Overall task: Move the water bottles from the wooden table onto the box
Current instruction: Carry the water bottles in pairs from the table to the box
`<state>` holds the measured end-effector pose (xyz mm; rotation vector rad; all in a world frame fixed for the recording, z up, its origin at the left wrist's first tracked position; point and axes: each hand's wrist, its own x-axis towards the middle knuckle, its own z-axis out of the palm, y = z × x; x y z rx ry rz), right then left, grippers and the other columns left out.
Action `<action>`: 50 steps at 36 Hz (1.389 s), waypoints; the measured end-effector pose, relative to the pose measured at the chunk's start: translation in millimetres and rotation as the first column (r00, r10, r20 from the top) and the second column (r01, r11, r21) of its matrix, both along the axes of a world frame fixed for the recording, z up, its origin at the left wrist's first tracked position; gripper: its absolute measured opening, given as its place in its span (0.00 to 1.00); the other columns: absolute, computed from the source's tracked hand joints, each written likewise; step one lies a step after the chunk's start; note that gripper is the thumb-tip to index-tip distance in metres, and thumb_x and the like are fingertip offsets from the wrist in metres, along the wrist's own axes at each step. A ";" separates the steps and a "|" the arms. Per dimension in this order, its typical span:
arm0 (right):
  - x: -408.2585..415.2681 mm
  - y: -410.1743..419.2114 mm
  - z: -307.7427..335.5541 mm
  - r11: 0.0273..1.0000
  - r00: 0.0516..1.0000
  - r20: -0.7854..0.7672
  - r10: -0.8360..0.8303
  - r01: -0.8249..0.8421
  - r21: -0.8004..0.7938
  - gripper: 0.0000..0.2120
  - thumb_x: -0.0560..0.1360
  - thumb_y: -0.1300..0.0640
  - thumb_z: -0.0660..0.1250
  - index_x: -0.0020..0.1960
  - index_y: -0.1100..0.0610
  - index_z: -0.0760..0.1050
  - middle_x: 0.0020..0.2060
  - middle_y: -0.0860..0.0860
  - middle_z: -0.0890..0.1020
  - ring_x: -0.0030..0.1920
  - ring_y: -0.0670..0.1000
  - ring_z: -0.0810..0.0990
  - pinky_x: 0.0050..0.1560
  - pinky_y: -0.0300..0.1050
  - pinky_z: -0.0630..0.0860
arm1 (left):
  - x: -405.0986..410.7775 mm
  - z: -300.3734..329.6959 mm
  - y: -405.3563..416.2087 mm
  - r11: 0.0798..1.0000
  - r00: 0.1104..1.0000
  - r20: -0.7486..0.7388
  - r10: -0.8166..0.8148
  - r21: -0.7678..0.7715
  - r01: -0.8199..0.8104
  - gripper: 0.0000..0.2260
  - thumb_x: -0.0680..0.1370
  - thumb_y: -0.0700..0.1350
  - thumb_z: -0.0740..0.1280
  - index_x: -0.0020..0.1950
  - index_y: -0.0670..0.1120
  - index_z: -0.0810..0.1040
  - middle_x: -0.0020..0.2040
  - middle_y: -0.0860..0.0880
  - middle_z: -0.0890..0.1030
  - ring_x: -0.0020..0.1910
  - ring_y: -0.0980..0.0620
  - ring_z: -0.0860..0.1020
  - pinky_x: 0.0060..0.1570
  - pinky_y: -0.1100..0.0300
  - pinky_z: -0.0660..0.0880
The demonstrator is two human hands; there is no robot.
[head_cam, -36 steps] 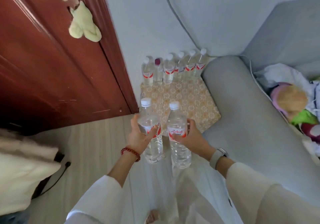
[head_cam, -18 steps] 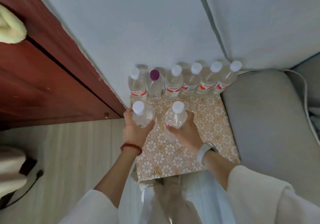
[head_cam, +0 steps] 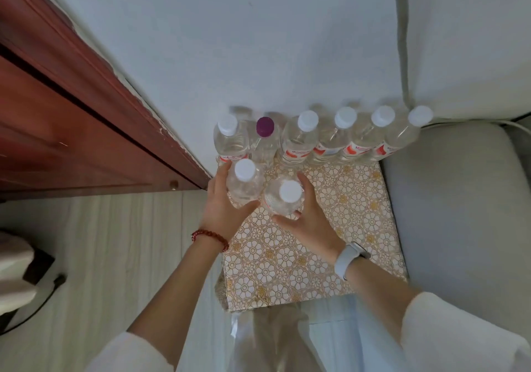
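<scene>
Two clear water bottles with white caps stand upright on the box [head_cam: 330, 242], which is covered in a gold floral pattern. My left hand [head_cam: 221, 213] wraps the left bottle [head_cam: 245, 183] from the left side. The right bottle [head_cam: 284, 199] is gripped by my right hand [head_cam: 310, 225], fingers behind it and thumb in front. The two bottles touch each other. Just behind them, a row of several bottles [head_cam: 344, 139] lines the wall, one with a purple cap [head_cam: 265, 126].
A red-brown wooden door [head_cam: 71, 130] and its frame close off the left. The grey sofa arm [head_cam: 459, 199] presses against the box's right side. Pale wood floor [head_cam: 115, 256] lies at the left, with a dark cable [head_cam: 57, 281] on it.
Both hands carried the two bottles forward and down onto the box, just in front of the back row. The view has closed in over the box.
</scene>
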<state>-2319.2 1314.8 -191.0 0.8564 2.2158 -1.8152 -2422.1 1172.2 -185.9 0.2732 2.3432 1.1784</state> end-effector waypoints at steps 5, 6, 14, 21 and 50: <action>-4.2 16.7 8.6 0.961 0.975 -0.006 0.223 -0.218 0.171 0.44 0.70 0.55 0.71 0.74 0.44 0.46 0.74 0.47 0.57 0.73 0.46 0.57 0.72 0.55 0.62 | -12.9 13.2 -5.8 0.983 0.982 -0.050 -0.182 -0.028 0.181 0.37 0.68 0.38 0.73 0.71 0.54 0.59 0.69 0.48 0.64 0.66 0.51 0.67 0.62 0.46 0.71; -6.2 19.1 9.3 0.945 0.968 0.010 0.250 -0.246 0.214 0.42 0.70 0.55 0.71 0.74 0.45 0.48 0.73 0.47 0.60 0.72 0.47 0.60 0.71 0.54 0.65 | -16.5 15.7 -4.0 0.977 0.975 -0.070 -0.211 -0.038 0.209 0.35 0.68 0.37 0.72 0.71 0.53 0.61 0.68 0.48 0.65 0.65 0.50 0.67 0.63 0.47 0.70; -17.4 9.0 4.8 0.935 0.997 -0.029 0.072 -0.057 0.350 0.39 0.65 0.51 0.75 0.69 0.54 0.57 0.64 0.52 0.69 0.62 0.50 0.71 0.59 0.44 0.72 | -18.2 15.5 -7.7 0.996 0.991 -0.101 -0.089 -0.040 0.085 0.33 0.65 0.38 0.75 0.66 0.48 0.67 0.65 0.47 0.69 0.62 0.49 0.71 0.61 0.49 0.72; -44.2 -10.1 5.1 0.945 0.992 -0.087 -0.089 0.112 0.306 0.42 0.65 0.53 0.76 0.70 0.55 0.55 0.66 0.53 0.67 0.64 0.52 0.70 0.59 0.45 0.71 | -24.7 12.5 -11.7 0.999 0.992 -0.123 0.036 0.003 -0.036 0.32 0.64 0.38 0.76 0.65 0.48 0.68 0.64 0.47 0.70 0.59 0.48 0.73 0.59 0.48 0.73; -42.4 -23.5 17.5 0.989 0.992 -0.100 -0.080 0.091 0.119 0.46 0.71 0.57 0.71 0.75 0.51 0.41 0.75 0.48 0.55 0.75 0.48 0.56 0.73 0.45 0.57 | -14.1 18.7 -2.8 0.999 0.994 -0.111 0.014 -0.051 -0.020 0.35 0.70 0.38 0.72 0.72 0.50 0.59 0.69 0.47 0.64 0.66 0.49 0.68 0.61 0.61 0.66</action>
